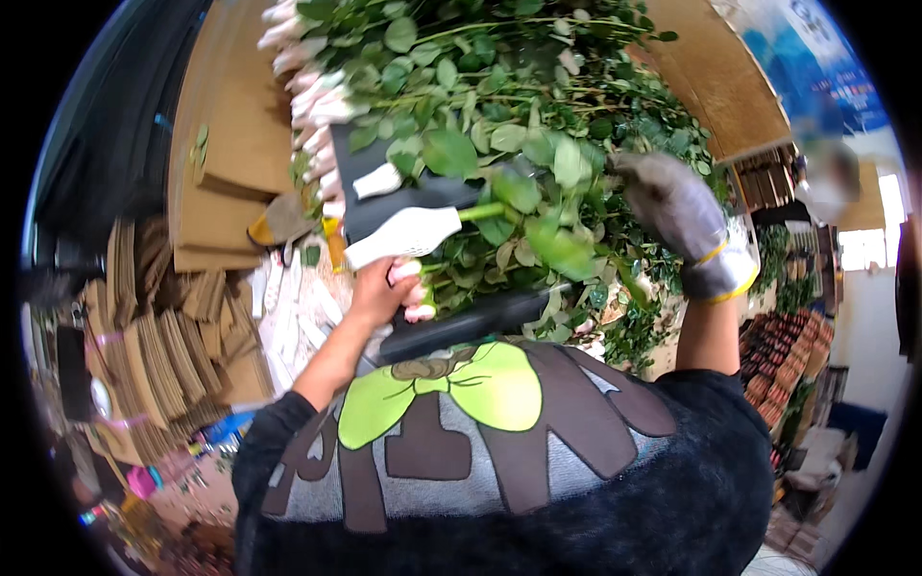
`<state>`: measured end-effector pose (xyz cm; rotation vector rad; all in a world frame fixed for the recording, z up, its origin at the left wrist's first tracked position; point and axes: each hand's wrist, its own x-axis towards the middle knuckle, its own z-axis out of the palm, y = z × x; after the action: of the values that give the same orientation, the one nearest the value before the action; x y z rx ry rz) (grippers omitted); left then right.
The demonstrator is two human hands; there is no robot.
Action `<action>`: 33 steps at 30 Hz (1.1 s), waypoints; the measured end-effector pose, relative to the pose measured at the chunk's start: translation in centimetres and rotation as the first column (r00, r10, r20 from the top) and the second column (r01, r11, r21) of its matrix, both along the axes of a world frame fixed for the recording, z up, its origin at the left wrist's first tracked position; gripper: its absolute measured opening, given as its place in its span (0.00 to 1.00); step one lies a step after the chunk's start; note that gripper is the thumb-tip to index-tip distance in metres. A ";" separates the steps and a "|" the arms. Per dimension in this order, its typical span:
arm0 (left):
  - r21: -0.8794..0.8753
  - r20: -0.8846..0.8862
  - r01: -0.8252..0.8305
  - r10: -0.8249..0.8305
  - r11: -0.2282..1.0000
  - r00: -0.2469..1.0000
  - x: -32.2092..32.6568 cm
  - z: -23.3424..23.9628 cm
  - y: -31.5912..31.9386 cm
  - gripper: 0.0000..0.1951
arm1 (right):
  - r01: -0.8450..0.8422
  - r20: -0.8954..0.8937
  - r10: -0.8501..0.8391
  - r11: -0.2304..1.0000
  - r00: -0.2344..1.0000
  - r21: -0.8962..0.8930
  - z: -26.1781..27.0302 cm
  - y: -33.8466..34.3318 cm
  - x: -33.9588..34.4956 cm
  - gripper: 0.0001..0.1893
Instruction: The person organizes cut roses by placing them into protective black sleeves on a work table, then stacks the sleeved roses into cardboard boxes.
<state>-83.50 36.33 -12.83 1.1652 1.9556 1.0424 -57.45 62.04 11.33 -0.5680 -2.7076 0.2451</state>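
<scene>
My bare left hand [379, 291] is closed around a rose whose head is covered by a white mesh sleeve [407, 234]; pale pink rose heads [419, 312] show right beside the thumb. To the right, my right hand [670, 205], in a grey work glove with a yellow-edged cuff, is blurred over leafy stems, and its fingertips are partly hidden. Between the hands lie green rose stems with leaves [497, 129]. Rose heads in white and pink sleeves [324, 101] line the left side of the pile. Another white sleeve [378, 181] lies on a black surface.
Cardboard sheets [230, 129] stand at the left, with bundled cardboard pieces [173, 353] below. A grey and yellow glove [282, 218] lies near loose white sleeves [284, 302]. A black padded edge [468, 324] runs before my body. Stacked roses [781, 360] stand at the right.
</scene>
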 end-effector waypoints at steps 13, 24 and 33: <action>0.272 -0.228 0.104 -0.041 0.957 0.973 -0.3 0.3 -0.2 0.24 | -0.513 0.360 0.588 0.808 0.724 -0.288 -10.8 -7.9 -12.9 0.06; 0.013 -0.053 0.019 -0.019 1.000 0.998 0.0 1.4 0.5 0.26 | -0.517 0.385 0.474 0.856 0.792 0.009 -20.6 -7.1 -11.3 0.04; 0.085 -0.050 0.085 -0.081 0.993 0.995 -0.3 1.4 0.3 0.17 | -0.417 0.483 0.392 0.907 0.783 -0.058 -5.7 -4.9 -9.9 0.08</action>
<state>-83.77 36.64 -11.47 1.3179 1.8960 1.0754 -67.33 57.11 5.62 -0.0050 -3.3024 0.1517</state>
